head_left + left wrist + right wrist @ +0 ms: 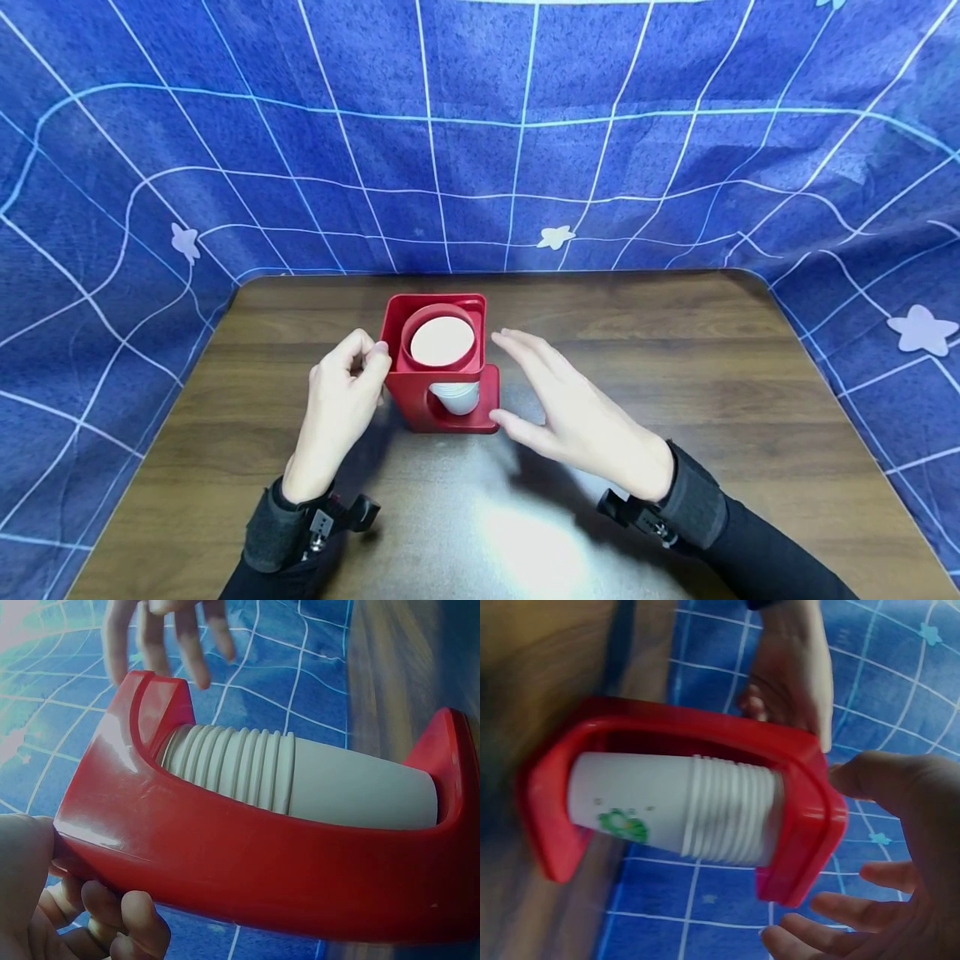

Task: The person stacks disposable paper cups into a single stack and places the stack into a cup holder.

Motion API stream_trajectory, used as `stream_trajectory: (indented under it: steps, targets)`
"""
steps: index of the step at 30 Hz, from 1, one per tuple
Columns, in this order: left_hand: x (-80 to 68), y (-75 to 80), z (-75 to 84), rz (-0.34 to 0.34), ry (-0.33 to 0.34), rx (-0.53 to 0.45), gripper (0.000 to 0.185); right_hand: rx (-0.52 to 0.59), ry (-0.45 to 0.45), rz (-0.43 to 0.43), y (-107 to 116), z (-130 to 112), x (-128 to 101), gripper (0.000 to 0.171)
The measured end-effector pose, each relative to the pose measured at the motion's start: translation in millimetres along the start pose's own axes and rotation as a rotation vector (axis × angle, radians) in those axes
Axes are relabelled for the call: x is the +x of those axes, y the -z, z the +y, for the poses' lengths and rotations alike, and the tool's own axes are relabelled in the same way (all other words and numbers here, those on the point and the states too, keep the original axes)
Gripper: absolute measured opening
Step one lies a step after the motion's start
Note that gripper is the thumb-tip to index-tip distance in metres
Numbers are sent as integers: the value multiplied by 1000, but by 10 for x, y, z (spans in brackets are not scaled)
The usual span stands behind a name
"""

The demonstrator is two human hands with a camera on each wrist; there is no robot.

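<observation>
Standing mid wood surface (675,375): red holder (420,400), left hand (341,392) pinching it; right hand (570,408) released; blue cloth (525,125) behind.

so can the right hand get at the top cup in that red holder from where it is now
Probably yes. The right hand hovers open just beside the red holder, touching nothing, and the stack of paper cups shows uncovered at the open top. The left hand holds the holder's opposite side, clear of that path.
</observation>
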State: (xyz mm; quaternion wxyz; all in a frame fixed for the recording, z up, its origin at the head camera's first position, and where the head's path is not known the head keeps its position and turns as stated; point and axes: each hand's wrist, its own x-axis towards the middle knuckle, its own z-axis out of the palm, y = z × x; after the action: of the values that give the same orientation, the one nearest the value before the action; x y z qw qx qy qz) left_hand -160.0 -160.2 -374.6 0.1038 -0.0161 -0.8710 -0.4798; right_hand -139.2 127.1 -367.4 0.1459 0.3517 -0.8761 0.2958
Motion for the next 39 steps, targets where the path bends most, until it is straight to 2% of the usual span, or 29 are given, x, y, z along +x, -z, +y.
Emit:
stream_trajectory:
  steps: [8, 13, 18, 24, 28, 34, 39]
  targets:
    - [-12, 1, 20, 1, 7, -3, 28, -64, -43, -61, -138, 123, -198, 81]
    - [-16, -5, 21, 3, 12, -1, 27, -65, -111, -124, -315, 221, -256, 81]
    - [-13, -14, 14, 11, 4, 0, 27, -58, -163, -167, -516, 318, -280, 76]
    - [-12, -20, 8, 18, 11, 4, 27, -90, -147, -194, -730, 403, -256, 66]
    - [-14, -21, 3, 13, 10, 6, 29, -95, -170, -236, -825, 431, -229, 61]
    - [-19, -9, -28, 27, -33, 37, 29, -141, -162, -272, -922, 462, -205, 55]
    - [-36, -9, -41, 29, -104, 55, 24, -173, -146, -273, -945, 461, -200, 45]
